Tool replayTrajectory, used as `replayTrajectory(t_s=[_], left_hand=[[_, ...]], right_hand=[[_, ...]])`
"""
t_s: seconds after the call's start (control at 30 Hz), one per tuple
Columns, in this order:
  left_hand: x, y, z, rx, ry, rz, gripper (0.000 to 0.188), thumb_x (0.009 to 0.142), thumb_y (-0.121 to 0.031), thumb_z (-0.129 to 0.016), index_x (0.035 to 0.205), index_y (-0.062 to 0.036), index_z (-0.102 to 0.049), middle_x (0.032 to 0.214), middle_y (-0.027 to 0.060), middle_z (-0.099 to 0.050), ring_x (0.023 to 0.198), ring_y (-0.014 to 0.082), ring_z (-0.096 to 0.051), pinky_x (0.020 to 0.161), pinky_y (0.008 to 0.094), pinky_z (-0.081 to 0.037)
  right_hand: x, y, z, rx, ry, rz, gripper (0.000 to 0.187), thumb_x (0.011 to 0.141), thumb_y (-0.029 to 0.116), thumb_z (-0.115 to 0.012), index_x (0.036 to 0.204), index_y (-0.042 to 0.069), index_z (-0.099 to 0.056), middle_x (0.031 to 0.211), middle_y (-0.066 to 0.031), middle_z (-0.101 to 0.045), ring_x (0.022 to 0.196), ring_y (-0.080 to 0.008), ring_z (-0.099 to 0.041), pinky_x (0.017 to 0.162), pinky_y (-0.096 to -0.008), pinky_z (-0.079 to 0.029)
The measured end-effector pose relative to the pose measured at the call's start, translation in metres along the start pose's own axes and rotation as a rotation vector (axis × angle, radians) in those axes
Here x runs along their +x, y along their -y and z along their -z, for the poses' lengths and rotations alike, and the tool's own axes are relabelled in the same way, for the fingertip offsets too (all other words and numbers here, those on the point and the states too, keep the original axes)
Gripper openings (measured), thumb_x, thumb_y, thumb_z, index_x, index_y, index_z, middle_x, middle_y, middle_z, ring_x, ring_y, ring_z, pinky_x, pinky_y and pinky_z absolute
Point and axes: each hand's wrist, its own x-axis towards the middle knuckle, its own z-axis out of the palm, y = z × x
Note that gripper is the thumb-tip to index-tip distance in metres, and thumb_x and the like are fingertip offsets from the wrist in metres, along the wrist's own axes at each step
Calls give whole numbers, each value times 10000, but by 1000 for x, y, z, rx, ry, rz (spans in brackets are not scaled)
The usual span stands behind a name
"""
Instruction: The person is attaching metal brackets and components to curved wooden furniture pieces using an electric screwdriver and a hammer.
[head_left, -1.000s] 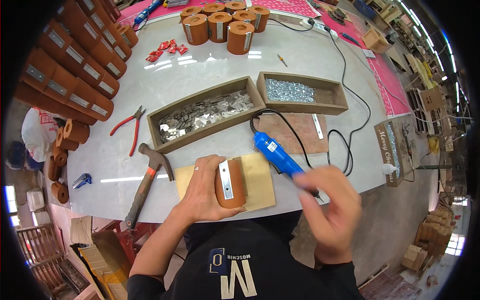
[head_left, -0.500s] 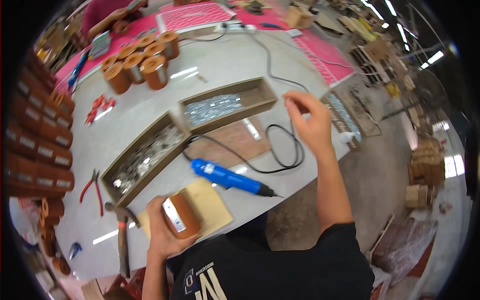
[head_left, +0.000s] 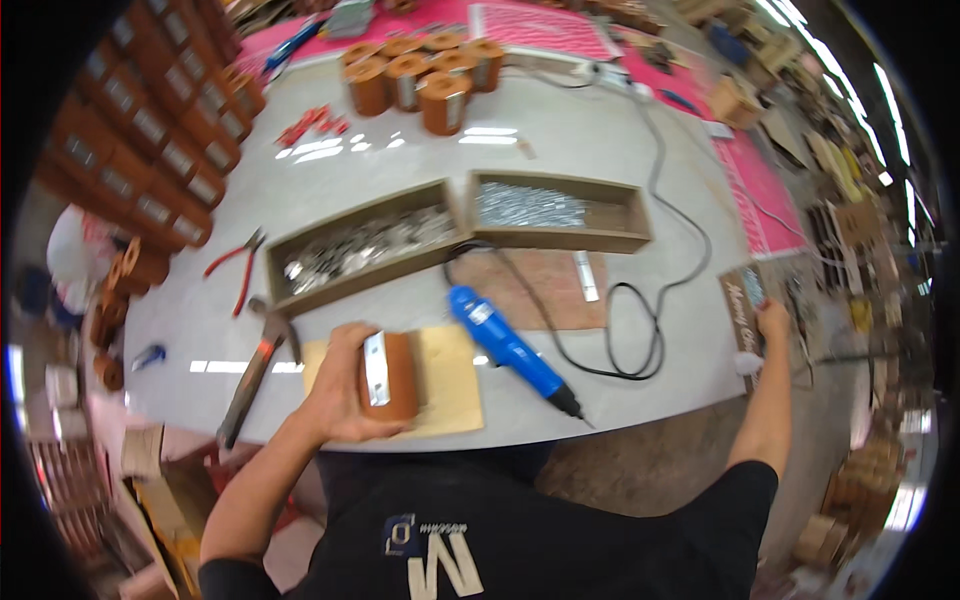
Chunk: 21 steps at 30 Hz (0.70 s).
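My left hand [head_left: 342, 392] is wrapped round an orange-brown cylinder [head_left: 402, 378] with a silver metal plate on its side. It holds the piece over a pale wooden board [head_left: 452, 375] at the table's front edge. Far to the right, my right hand [head_left: 772, 318] is at an open carton [head_left: 742, 312] holding small silvery pieces; blur and distance hide its fingers. A blue electric screwdriver [head_left: 508, 345] lies just right of the board, its bit pointing toward the front edge. Left of the board rests a hammer [head_left: 252, 385].
Two wooden trays stand mid-table, one with metal plates [head_left: 375, 245], one with screws [head_left: 530, 207]. Several orange-brown cylinders [head_left: 442, 103] stand behind; more are stacked at left [head_left: 150, 140]. Red-handled pliers [head_left: 240, 268] lie left. A black cable [head_left: 655, 330] loops across the right side.
My right hand has moved from above the table out to the carton at the right. The left hand keeps hold of the cylinder. The whole view has turned.
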Motion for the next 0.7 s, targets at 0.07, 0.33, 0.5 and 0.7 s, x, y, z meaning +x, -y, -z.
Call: replayTrajectory(t_s=[0.07, 0.33, 0.5, 0.7], left_hand=[[8, 0, 0, 11, -6, -34, 1149, 529, -452, -949, 1411, -6, -363, 1266, 232, -447, 1180, 404, -465, 1035, 484, -394], [8, -9, 3, 23, -32, -8, 1129, 535, -436, -946, 1415, -10, -381, 1287, 246, -462, 1202, 428, -457, 1032, 509, -407], [5, -11, 2, 36, -6, -28, 1159, 530, -437, -952, 1432, -16, -357, 1301, 247, -447, 1197, 424, -455, 1033, 505, -408], [0, -11, 4, 31, -10, 8, 1159, 526, -436, -956, 1426, -12, -362, 1293, 253, -451, 1196, 425, -460, 1029, 511, -414]], right_hand=[[6, -36, 0, -37, -21, 98, 190, 847, 195, -687, 961, 48, -725, 973, -198, -734, 952, -383, -706, 839, -472, -544], [13, -28, 19, -100, 114, -37, 329, 831, 388, -776, 963, 87, -787, 992, -183, -758, 952, -361, -732, 841, -448, -558], [-21, 8, 33, 28, -55, -262, 133, 861, 277, -734, 935, 179, -785, 996, -160, -750, 1005, -358, -705, 864, -461, -554], [-36, 38, 77, 43, -364, -274, 182, 905, 297, -706, 1052, 218, -779, 1050, -162, -744, 1022, -380, -692, 852, -472, -546]])
